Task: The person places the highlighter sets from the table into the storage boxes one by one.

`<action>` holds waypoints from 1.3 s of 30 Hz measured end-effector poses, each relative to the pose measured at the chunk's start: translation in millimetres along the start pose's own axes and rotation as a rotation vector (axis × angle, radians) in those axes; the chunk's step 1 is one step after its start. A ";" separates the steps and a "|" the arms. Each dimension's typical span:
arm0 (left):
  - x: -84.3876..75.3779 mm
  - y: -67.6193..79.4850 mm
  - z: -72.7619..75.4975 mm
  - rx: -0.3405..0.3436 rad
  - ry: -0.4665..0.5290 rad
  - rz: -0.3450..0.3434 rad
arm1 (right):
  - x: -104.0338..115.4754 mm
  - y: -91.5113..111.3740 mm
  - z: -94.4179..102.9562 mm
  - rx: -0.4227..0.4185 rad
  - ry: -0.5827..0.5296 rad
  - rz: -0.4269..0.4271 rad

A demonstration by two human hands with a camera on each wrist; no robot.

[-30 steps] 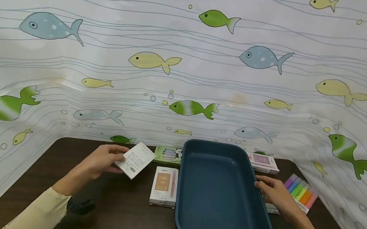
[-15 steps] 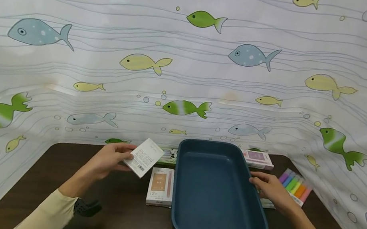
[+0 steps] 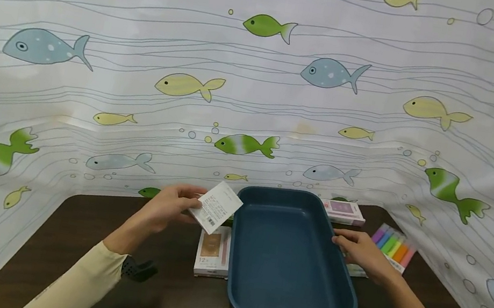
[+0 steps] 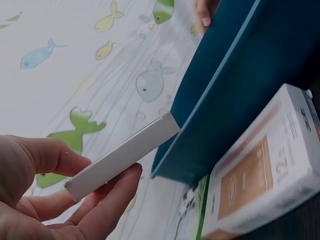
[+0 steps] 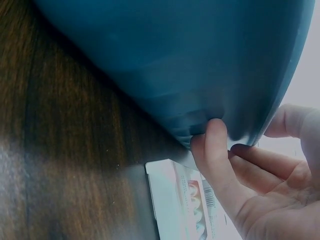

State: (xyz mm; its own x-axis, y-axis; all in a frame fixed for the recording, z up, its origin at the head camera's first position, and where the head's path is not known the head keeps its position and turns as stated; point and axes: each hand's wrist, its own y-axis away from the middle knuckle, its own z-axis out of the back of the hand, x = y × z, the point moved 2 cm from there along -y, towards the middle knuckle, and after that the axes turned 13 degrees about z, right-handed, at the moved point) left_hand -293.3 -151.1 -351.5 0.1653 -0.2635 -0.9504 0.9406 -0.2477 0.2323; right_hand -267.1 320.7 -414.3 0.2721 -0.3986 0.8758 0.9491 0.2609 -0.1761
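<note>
My left hand [image 3: 170, 210] pinches a small flat white box with printed text and a barcode [image 3: 219, 207] between thumb and fingers. It is raised and tilted at the left rim of a deep blue rectangular tray [image 3: 292, 265]. In the left wrist view the white box [image 4: 122, 156] shows its narrow plain side, its far end overlapping the tray's wall [image 4: 240, 90]. On the opposite side, my right hand [image 3: 363, 256] grips the tray's right rim. The right wrist view shows the thumb at the rim and the fingers [image 5: 217, 150] against the outer wall.
A white and orange box marked 12 [image 3: 213, 257] lies against the tray's left side. Behind the tray's right corner is a pink and white box [image 3: 344, 213]. Coloured highlighters [image 3: 394, 247] lie right of it. A printed box [image 5: 180, 200] sits under my right hand. A fish-patterned curtain [image 3: 256, 95] closes the back.
My left hand has carried the small white box rightward and slightly up, from left of the orange-marked box to the tray's left rim. My right hand keeps its grip; the head view has shifted slightly.
</note>
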 end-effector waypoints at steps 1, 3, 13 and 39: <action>-1.0 -1.5 -2.6 0.010 0.003 -0.004 | -0.3 -0.4 -0.1 0.000 -0.002 0.000; -3.3 -4.4 -8.5 0.033 0.002 -0.016 | -0.5 -0.9 -0.1 -0.002 -0.001 -0.002; -13.0 -20.5 -48.1 0.050 -0.009 0.010 | -1.2 -1.0 -1.5 -0.015 -0.005 -0.006; -29.7 -25.6 -128.1 0.216 -0.208 -0.087 | 2.0 -0.7 0.3 0.001 -0.045 -0.031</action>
State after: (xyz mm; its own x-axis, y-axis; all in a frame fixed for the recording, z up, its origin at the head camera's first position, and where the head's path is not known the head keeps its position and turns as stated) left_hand -284.2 -17.6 -355.8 0.0016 -0.4123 -0.9111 0.8602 -0.4640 0.2115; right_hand -267.3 320.0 -412.2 0.2354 -0.3665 0.9001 0.9568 0.2501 -0.1484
